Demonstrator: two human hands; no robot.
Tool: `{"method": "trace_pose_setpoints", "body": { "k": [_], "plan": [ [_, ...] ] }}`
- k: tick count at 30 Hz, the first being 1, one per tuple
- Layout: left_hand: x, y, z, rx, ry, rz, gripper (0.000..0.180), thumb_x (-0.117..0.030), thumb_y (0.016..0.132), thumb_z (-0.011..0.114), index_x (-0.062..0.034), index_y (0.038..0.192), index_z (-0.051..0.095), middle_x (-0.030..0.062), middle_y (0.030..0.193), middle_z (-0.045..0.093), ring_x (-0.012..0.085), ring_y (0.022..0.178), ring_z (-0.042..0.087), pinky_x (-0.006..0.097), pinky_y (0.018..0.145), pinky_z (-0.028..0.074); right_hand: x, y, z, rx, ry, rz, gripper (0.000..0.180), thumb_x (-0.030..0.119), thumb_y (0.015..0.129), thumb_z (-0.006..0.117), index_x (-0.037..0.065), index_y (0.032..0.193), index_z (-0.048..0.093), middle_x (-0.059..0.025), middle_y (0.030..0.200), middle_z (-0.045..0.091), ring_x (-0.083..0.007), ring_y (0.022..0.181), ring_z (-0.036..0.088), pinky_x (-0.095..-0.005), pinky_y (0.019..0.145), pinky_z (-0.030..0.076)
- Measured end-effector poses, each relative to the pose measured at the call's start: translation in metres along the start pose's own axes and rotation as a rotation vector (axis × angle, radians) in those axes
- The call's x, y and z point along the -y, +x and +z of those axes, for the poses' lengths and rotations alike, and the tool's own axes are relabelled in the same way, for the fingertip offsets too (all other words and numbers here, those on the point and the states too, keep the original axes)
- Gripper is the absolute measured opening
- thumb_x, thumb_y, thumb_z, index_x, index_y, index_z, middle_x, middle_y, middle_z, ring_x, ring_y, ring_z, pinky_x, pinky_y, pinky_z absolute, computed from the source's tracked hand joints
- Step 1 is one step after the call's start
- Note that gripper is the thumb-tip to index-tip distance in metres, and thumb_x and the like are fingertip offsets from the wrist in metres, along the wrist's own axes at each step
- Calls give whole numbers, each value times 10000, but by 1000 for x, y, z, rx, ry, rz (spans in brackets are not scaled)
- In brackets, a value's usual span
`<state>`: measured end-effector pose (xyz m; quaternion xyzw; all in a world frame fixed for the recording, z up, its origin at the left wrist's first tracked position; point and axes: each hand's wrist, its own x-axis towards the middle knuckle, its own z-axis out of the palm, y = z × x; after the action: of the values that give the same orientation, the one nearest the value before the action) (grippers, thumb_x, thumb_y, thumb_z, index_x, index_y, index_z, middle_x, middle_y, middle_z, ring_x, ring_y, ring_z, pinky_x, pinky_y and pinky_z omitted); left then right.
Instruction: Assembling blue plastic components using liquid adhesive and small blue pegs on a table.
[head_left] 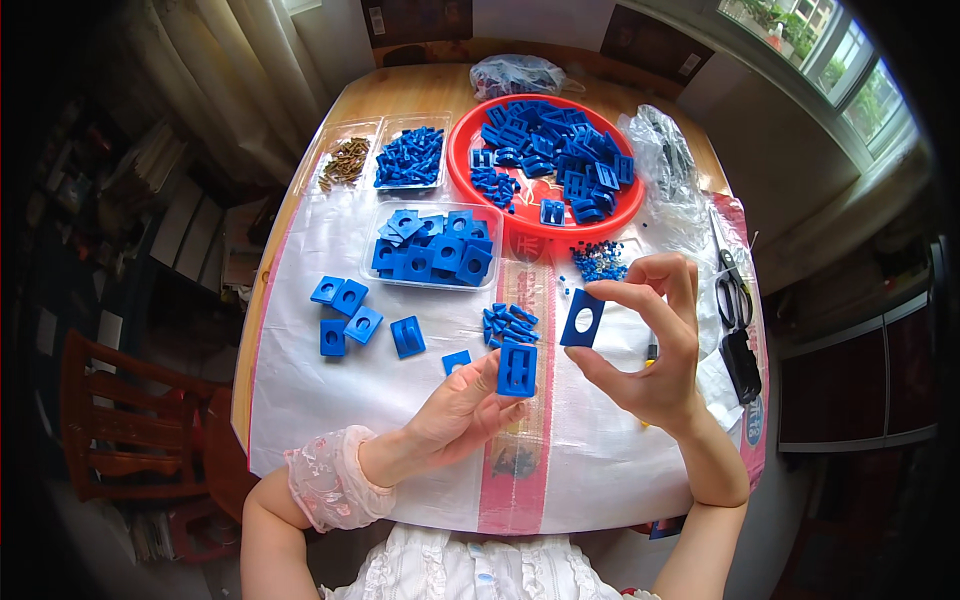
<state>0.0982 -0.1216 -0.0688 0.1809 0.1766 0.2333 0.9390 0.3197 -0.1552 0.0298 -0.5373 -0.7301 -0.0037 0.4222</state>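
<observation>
My left hand pinches a blue plastic block with a rectangular slot between thumb and fingers, held above the white sheet. My right hand holds a flat blue square plate with a round hole by its edge, just up and right of the block. The two parts are close but apart. A small heap of blue pins lies on the sheet right behind the block.
Several finished blue pieces lie at left. A clear tray of blue plates, a red basin of blue parts, trays of screws and blue pins stand behind. Scissors lie at right.
</observation>
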Motion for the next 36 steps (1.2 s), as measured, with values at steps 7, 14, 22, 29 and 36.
{"method": "trace_pose_setpoints", "body": {
  "k": [7,14,22,29,36],
  "plan": [
    [-2,5,-8,49,15,15,391,-295,902,660,-41,1188,577,32,1141,628,88,1061,601,187,921,521,6,0,0,75,74,7,503,136,559,873,113,1035,710,-65,988,507,-230,901,432,-327,779,413],
    [-4,2,1,30,-1,-18,400,-298,914,644,-44,1212,564,14,1103,621,64,1049,585,181,892,523,15,-6,7,200,123,17,470,155,569,858,113,1010,701,-62,953,509,-244,910,451,-358,821,394],
    [0,3,-6,36,-41,-44,353,-284,951,597,-66,1226,559,10,1092,618,60,977,585,195,857,520,13,-3,5,188,84,8,456,158,579,854,98,1004,700,-63,929,520,-252,908,460,-363,816,397],
    [2,3,-7,55,-85,-58,330,-276,963,580,-74,1224,563,17,1130,615,75,982,584,218,883,511,15,-7,9,233,95,3,449,156,586,842,102,1008,697,-58,947,542,-258,919,469,-369,820,401],
    [3,3,-8,49,-71,-73,348,-281,968,573,-64,1239,545,18,1143,609,79,1020,576,226,903,502,15,-12,19,292,130,2,440,158,600,826,105,1014,686,-53,970,547,-262,922,476,-376,839,387]
  ]
}}
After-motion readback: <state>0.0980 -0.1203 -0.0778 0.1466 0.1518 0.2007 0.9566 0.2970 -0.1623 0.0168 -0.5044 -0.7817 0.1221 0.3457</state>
